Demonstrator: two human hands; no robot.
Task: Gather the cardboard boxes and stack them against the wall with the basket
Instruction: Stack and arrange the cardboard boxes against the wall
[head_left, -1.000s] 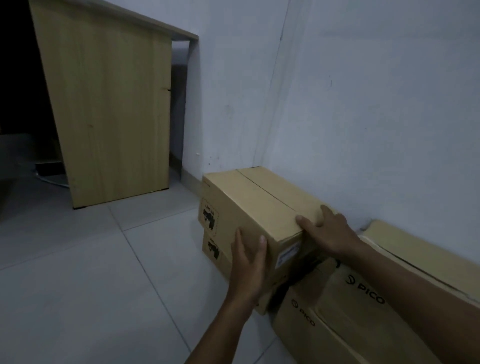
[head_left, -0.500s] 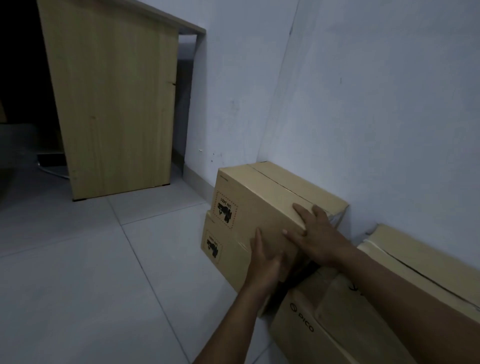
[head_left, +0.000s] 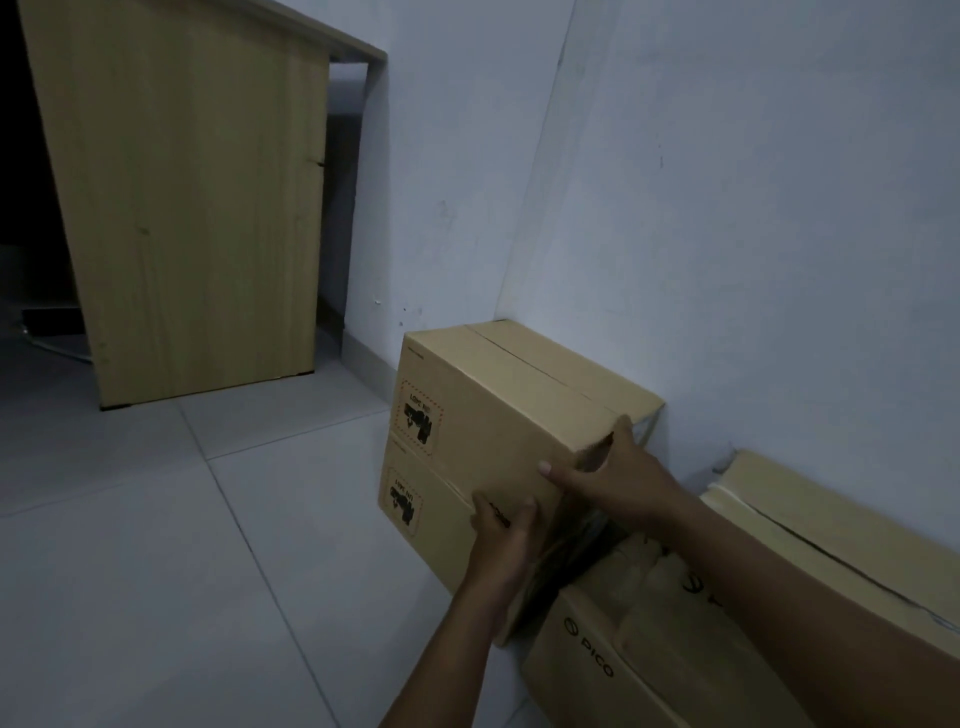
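A brown cardboard box (head_left: 498, 400) sits on top of a second, similar box (head_left: 431, 514), both against the white wall (head_left: 727, 234). My right hand (head_left: 618, 483) grips the top box's near right corner, thumb on its front face and fingers round the end. My left hand (head_left: 504, 540) presses flat on the front near the seam between the two boxes. To the right lie larger cardboard boxes printed PICO (head_left: 623, 670), partly under my right forearm. No basket shows in this view.
A light wooden desk side panel (head_left: 192, 208) stands at the back left, with a dark gap beside it. Pale floor tiles (head_left: 182, 545) stretch to the left of the boxes. A cable (head_left: 52, 345) lies on the floor by the desk.
The top box has slid back toward the wall and lined up over the lower one. My right hand shifted from its top onto the near corner, and my left hand dropped lower.
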